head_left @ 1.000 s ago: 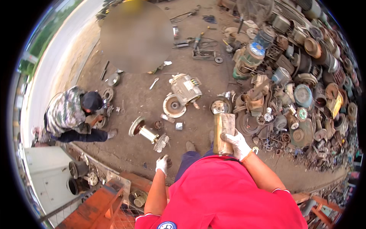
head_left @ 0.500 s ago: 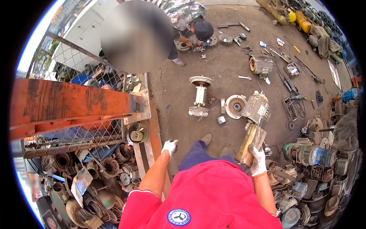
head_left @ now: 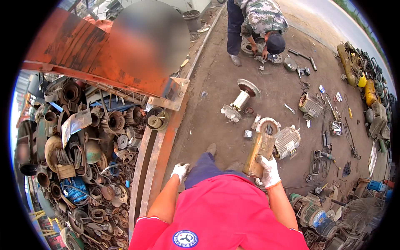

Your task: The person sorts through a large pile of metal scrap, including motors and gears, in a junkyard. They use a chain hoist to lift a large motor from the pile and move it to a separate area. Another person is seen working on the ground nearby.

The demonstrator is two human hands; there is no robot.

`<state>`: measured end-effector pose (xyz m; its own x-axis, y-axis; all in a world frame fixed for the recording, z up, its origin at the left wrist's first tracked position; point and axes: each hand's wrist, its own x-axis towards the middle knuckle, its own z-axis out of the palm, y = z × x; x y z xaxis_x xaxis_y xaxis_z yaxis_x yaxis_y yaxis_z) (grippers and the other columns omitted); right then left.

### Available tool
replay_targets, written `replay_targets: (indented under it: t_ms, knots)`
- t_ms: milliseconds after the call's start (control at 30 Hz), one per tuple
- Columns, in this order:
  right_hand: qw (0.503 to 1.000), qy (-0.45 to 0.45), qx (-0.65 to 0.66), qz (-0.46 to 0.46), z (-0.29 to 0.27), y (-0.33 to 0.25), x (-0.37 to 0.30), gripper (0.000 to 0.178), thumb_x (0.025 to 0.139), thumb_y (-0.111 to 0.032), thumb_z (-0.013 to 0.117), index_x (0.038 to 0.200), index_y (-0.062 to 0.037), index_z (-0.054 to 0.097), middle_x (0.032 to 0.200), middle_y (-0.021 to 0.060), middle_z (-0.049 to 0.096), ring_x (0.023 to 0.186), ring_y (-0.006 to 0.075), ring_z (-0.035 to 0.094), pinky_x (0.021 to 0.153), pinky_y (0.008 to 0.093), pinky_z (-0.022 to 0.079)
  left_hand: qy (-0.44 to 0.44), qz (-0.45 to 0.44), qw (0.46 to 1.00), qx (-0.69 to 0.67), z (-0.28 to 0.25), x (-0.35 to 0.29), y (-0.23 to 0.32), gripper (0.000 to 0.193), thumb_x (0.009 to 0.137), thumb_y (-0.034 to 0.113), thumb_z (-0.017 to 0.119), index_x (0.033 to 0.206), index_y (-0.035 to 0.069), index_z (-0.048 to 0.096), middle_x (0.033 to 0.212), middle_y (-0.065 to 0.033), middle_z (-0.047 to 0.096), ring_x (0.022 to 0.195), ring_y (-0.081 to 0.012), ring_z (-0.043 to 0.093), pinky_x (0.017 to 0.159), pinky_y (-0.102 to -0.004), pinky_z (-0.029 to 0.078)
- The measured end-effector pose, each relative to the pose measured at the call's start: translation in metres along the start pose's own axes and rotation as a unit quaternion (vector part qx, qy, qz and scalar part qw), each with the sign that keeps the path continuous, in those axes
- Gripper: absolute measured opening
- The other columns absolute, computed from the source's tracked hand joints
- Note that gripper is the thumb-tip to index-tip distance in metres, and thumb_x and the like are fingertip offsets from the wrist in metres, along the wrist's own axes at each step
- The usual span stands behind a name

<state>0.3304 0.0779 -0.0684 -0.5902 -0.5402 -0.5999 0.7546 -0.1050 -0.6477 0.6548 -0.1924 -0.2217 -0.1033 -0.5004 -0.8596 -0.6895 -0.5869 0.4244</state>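
Note:
In my right hand (head_left: 269, 170), gloved in white, is a worn wooden block (head_left: 259, 152), held tilted in front of my right thigh with the thumb across its top. My left hand (head_left: 181, 171), also gloved, hangs by my left leg with nothing in it, its fingers loosely apart. Beyond the block, a grey finned motor housing (head_left: 287, 142) lies on the ground. A round flanged end cover (head_left: 268, 125) is partly hidden behind the block. Further ahead rests a motor rotor (head_left: 240, 101) with a disc on its far end.
A co-worker (head_left: 263, 18) in camouflage bends over round metal parts. An orange beam (head_left: 75, 54) and rail (head_left: 160, 154) run along my left, beside heaped scrap motor parts (head_left: 100, 166). To the right lie a wrench (head_left: 289, 108), another motor housing (head_left: 310, 105) and a green motor (head_left: 310, 212).
The view has swung, so the ground and co-worker appear further right. The wooden block in my right hand is now more upright and nearer the middle. My left hand still hangs empty.

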Motion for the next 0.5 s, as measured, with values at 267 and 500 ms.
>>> replay_targets:
  t_ms: [267, 500]
  knots:
    - [0.998, -0.041, -0.046, 0.013, 0.047, 0.003, -0.003, 0.054, 0.083, -0.007, 0.082, 0.131, -0.0046, 0.059, 0.115, 0.0046, 0.069, 0.100, 0.0173, 0.067, 0.087, 0.0351, 0.057, -0.093, 0.145, 0.981, 0.084, 0.018, -0.017, 0.057, 0.041, 0.097, 0.026, 0.070, 0.128, 0.000, 0.066, 0.094, -0.0055, 0.069, 0.079, -0.0129, 0.062, 0.074, -0.0301, 0.054]
    - [0.994, -0.057, -0.094, 0.014, 0.103, 0.029, 0.004, 0.057, 0.082, -0.006, 0.082, 0.133, -0.0048, 0.057, 0.118, 0.0054, 0.068, 0.102, 0.0181, 0.068, 0.089, 0.0358, 0.058, -0.316, 0.267, 0.891, 0.186, 0.015, -0.078, 0.124, 0.058, 0.097, 0.035, 0.069, 0.143, 0.002, 0.058, 0.136, -0.0134, 0.065, 0.120, -0.0199, 0.062, 0.104, -0.0337, 0.048]
